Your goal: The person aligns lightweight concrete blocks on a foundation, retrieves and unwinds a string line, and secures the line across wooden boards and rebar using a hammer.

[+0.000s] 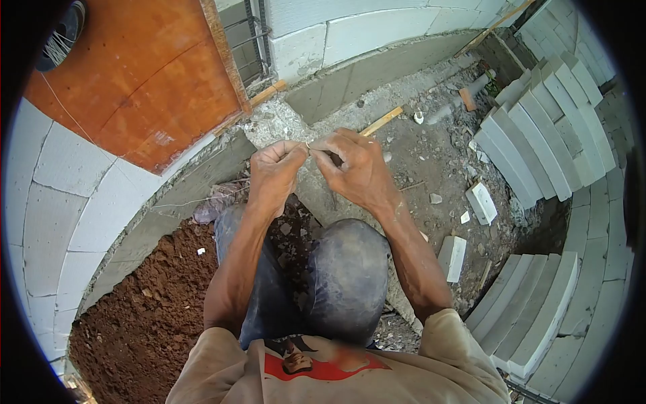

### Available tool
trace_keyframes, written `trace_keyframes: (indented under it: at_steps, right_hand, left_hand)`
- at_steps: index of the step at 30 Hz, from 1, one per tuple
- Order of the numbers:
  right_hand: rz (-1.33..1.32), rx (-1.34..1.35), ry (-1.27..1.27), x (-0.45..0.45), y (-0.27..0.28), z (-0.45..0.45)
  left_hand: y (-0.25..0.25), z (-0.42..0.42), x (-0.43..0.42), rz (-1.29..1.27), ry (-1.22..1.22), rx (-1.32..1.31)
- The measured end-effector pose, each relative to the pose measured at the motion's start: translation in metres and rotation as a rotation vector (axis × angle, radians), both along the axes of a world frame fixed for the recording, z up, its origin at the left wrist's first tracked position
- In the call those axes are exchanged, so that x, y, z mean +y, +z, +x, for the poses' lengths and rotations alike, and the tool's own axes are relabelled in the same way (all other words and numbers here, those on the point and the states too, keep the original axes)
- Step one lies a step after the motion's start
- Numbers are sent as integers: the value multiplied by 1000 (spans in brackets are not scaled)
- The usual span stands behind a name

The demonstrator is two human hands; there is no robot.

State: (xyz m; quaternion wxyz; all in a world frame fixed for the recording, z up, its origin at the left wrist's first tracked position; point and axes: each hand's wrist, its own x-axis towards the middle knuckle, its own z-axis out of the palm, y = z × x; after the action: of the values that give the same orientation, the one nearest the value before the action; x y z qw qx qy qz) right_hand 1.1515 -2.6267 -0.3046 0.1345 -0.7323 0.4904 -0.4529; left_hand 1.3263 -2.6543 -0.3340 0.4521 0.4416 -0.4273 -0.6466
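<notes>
My left hand (277, 172) and my right hand (353, 165) meet in front of my knees, fingertips almost touching. Both are closed in a pinch, thumb against finger. Between the fingertips is a small, thin, pale bit that looks like wire (308, 144); most of it is hidden by the fingers. Below the hands are my bent knees in worn, dusty trousers (350, 269).
An orange-brown panel (141, 74) stands at upper left, with a dark container of pale wires (64, 37) by it. Steel rebar (259, 40) rises beside a block wall (363, 37). Stacked pale blocks (538, 135) lie right, red-brown soil (148, 316) left, rubble ahead.
</notes>
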Motion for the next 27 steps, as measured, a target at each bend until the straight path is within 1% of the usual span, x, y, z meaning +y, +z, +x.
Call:
trace_keyframes:
  at_steps: [1, 3, 4, 5, 6, 7, 9, 12, 13, 15, 17, 19, 20, 22, 24, 25, 27]
  right_hand:
    - [-13, 71, -40, 0, -1, 1]
    - [-49, 118, -34, 1, -2, 1]
    - [-86, 164, -29, 1, -2, 1]
    - [-82, 166, -28, 3, -1, 1]
    - [-104, 234, -26, 4, 1, 2]
    - [-128, 302, -25, 5, 3, 2]
    - [-115, 335, -30, 6, 5, 2]
    - [-102, 366, -40, 5, 1, 1]
    - [-102, 365, -45, 4, -1, 0]
    - [-71, 351, -31, 3, -2, -1]
    - [-39, 340, -20, 4, -3, -4]
    - [63, 180, 41, 3, -4, -7]
    - [65, 180, 42, 3, -1, -9]
    - [205, 23, 38, 4, 7, -13]
    - [199, 13, 41, 3, 6, -21]
    - [189, 5, 41, 2, 5, -25]
    - [237, 9, 65, 1, 6, -31]
  left_hand:
    - [-2, 1, 0, 2, 1, 2]
    - [-7, 6, -1, 83, -66, 182]
    - [-9, 7, 0, 85, -65, 184]
    - [-11, 7, 1, 100, -85, 244]
    - [-14, 7, 1, 115, -105, 304]
    - [-18, 9, 1, 117, -106, 306]
    - [-25, 11, 0, 159, -148, 496]
    - [-26, 9, 3, 176, -151, 516]
    - [-24, 7, 5, 176, -149, 517]
    - [-20, 0, 9, 156, -70, 344]
    - [-24, 0, 8, 165, -50, 364]
    - [-26, -1, 7, 172, -28, 384]
    - [-26, -2, 8, 151, -23, 360]
    - [-25, -1, 7, 130, -16, 335]
    - [-20, 6, 5, 71, -138, 259]
    - [-19, 9, 3, 74, -141, 259]
    - [-19, 12, 0, 86, -294, 150]
